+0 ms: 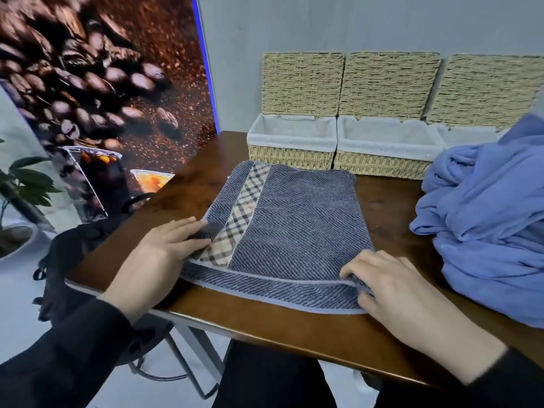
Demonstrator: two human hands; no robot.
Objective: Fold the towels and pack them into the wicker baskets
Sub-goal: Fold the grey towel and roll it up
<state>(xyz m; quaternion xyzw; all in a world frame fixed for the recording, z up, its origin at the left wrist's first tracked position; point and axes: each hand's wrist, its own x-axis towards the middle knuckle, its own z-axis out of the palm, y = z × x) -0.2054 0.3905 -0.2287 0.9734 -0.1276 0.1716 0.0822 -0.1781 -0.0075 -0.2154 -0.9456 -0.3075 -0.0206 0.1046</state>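
Grey towel: a grey towel [291, 225] with a checked stripe [235, 222] near its left edge lies folded and flat on the brown wooden table [391, 219], just in front of the baskets
Left hand: the left hand [159, 254] lies on the towel's left edge, fingers nearly straight and pressed on the cloth beside the checked stripe; it grips nothing
Right hand: the right hand [394, 293] sits at the towel's near right corner, fingers bent down onto the cloth; whether they pinch the edge or only press it I cannot tell
Baskets: three wicker baskets stand in a row at the back of the table, the left basket [291, 145], the middle basket [385, 151] and the right basket [468, 134], each with a pale liner and its lid propped up behind
Blue towels: a heap of crumpled blue cloth [488, 219] lies on the right of the table, partly hiding the right basket
Beyond the table: a coffee-bean poster [97, 83] and a potted plant [26, 184] on the left
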